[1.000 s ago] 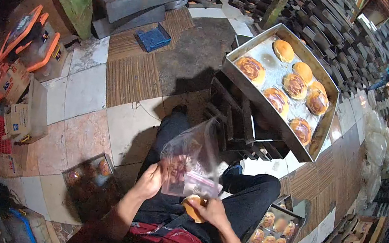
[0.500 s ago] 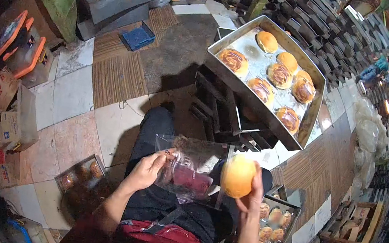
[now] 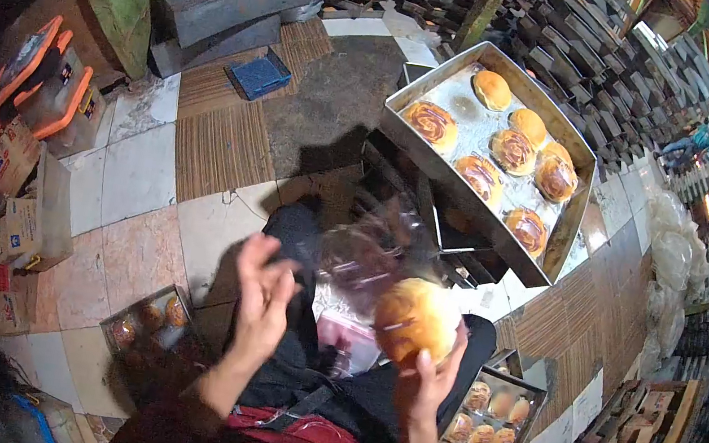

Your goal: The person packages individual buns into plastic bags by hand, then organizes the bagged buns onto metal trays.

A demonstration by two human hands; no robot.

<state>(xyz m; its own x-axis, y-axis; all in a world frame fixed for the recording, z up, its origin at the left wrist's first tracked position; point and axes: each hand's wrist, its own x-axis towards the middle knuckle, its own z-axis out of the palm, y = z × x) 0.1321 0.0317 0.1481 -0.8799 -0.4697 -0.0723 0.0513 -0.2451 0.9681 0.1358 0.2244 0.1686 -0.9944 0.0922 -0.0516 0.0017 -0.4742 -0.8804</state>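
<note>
Left hand (image 3: 261, 304): grip open, empty, fingers spread and blurred, at 8 o'clock from frame centre, apart from the bun. Right hand (image 3: 429, 384): grip closed on the round golden-brown bun (image 3: 415, 319), thumb on its near side, fingers along its right edge. Bun sits at 5 o'clock, over the seated person's lap, dark streaks on its left part.

Clear plastic bag (image 3: 373, 247) is crumpled and blurred, just up-left of the bun. Can't tell whether the bun is inside it or just overlaps it. Flat clear-and-pink plastic packet (image 3: 347, 340) lies on the lap between the dark trouser legs.

Large grey metal tray (image 3: 467, 107) at 1–2 o'clock, raised on dark metal trays (image 3: 405, 183), holds spaced buns, most with brown swirls. Raised rim all round; its near corner points at the right knee, rim apart from the held bun.

Smaller metal tray (image 3: 537, 414) at 4–5 o'clock, packed with buns in rows, edge close outside the right thigh. Another dark metal tray (image 3: 131, 305) at 8 o'clock, buns at its upper end, rest in shadow.

Open room: tiled floor (image 3: 139, 178) at 9–10 o'clock, running up to the small blue tray (image 3: 257, 74) at 11. Right side tighter: tray rims above and below the knee.
</note>
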